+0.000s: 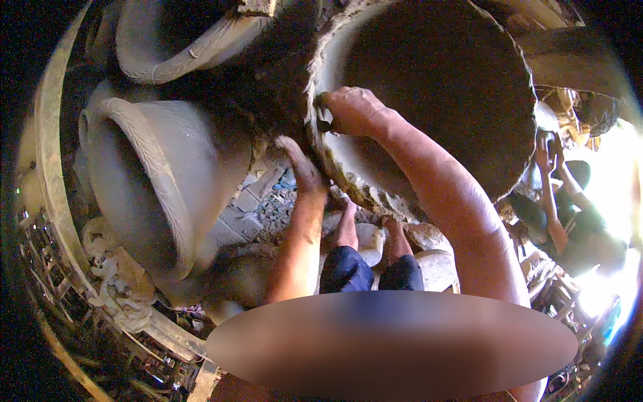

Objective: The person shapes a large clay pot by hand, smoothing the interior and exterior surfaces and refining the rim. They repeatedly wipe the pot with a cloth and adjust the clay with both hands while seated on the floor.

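Observation:
A large clay pot with a rough, ragged rim faces me, its wide mouth dark inside. My right hand reaches across the mouth to the left part of the rim. Its fingers close round a small piece with a pale, shiny edge, pressed at the inner side of the rim; I cannot make out what it is. Outside the same rim, to the left, my left hand is raised with fingers stretched out, beside the pot's outer wall. Whether it touches the wall is hard to tell.
Two more big clay jars, one at left and one at upper left, have pale wrapped rims. At the right, a co-worker's hands rise beside the pot. Bricks and rubble lie on the floor near my bare feet.

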